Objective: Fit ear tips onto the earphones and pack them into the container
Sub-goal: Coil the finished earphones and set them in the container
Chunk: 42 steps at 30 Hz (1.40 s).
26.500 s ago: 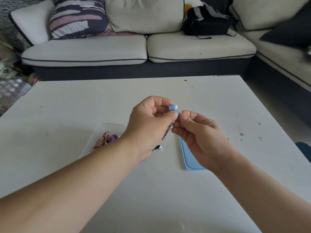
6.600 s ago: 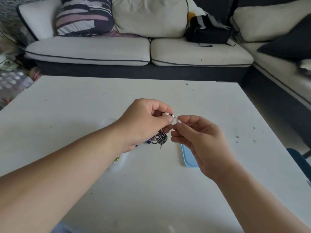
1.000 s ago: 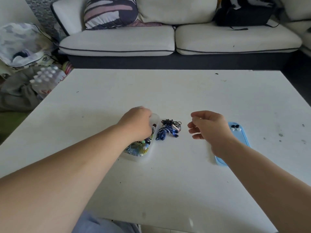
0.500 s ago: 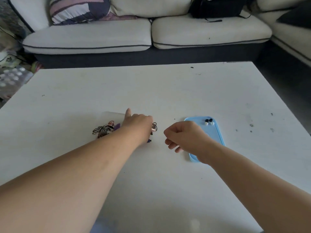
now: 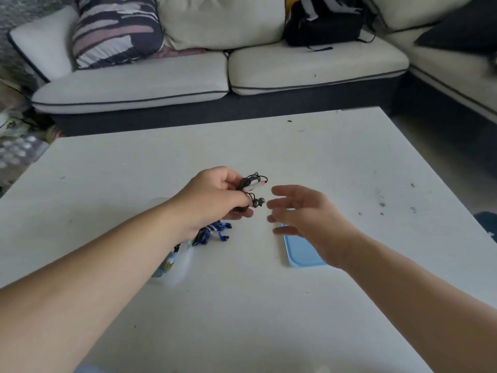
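"What are the fingers doing?"

"On the left hand (image 5: 212,195) the fingers (image 5: 240,214) curl round a knot of black earphones (image 5: 251,184), up over the tabletop (image 5: 269,305). The right hand (image 5: 309,219) is wide open beside them, holding nothing."

"What could go wrong?"

"The cord looks tangled. I think a hard pull could tighten the knot, or a bud could slip out and drop."

"And the boxes?"

"The clear container (image 5: 185,267) sits under the left arm, with something pale blue inside; I can't tell what. Blue earphones (image 5: 212,232) lie just beside it. The blue tray (image 5: 301,254) is under the right hand, which hides what's on it."
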Each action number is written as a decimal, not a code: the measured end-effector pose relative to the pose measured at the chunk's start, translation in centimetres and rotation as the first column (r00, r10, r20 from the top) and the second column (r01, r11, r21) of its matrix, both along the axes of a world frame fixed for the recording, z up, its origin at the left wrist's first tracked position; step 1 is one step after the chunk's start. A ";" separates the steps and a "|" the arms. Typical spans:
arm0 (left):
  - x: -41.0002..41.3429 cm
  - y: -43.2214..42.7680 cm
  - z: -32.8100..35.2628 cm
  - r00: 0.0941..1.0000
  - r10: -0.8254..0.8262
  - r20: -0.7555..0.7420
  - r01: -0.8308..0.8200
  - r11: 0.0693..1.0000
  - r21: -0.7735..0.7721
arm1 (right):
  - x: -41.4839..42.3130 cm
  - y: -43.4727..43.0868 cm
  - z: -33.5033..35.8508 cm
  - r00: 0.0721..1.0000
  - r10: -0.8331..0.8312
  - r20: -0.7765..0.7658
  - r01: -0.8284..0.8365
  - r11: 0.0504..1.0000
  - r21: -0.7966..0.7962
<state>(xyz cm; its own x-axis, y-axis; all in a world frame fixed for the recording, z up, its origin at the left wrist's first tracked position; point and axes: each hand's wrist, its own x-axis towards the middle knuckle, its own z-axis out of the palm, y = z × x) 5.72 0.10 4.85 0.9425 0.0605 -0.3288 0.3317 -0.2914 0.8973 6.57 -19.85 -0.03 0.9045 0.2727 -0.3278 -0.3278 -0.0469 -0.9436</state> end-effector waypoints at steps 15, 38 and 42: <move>-0.8 -0.7 1.3 0.995 -0.074 -0.065 0.050 0.948 -0.315 | 0.3 -0.5 0.6 0.979 0.147 -0.143 -0.069 0.893 0.445; -0.8 0.0 -0.2 0.984 -0.175 -0.031 0.175 0.984 -0.019 | 0.1 -0.2 1.2 0.987 -0.039 -0.155 0.108 0.877 0.468; -1.2 -0.4 0.0 0.960 -0.279 -0.005 0.277 0.950 0.147 | 0.2 -0.2 1.0 0.982 -0.085 -0.171 0.155 0.878 0.452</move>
